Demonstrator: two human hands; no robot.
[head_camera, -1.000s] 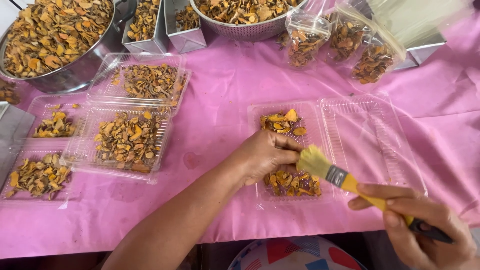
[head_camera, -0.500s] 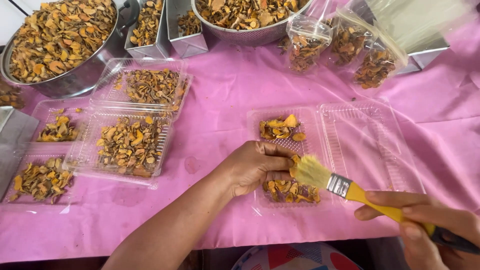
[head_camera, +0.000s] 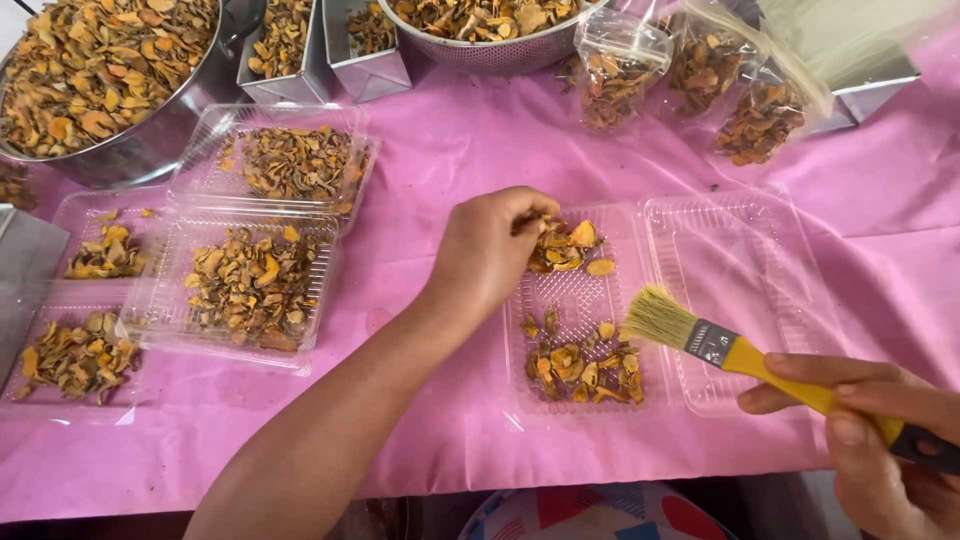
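You work in bright, even daylight that seems to fall from above and ahead of you; shadows stay soft and short, like the faint one under your left hand (head_camera: 490, 255). The pink cloth on the counter (head_camera: 450, 150) glows strongly without washing out. Glare streaks the open clear clamshell tray (head_camera: 740, 290) and the plastic bags (head_camera: 700, 70) at the top, with the top right corner pale and hazy. Focus is sharp in the middle; your right hand (head_camera: 880, 440) at the lower edge looks slightly soft.
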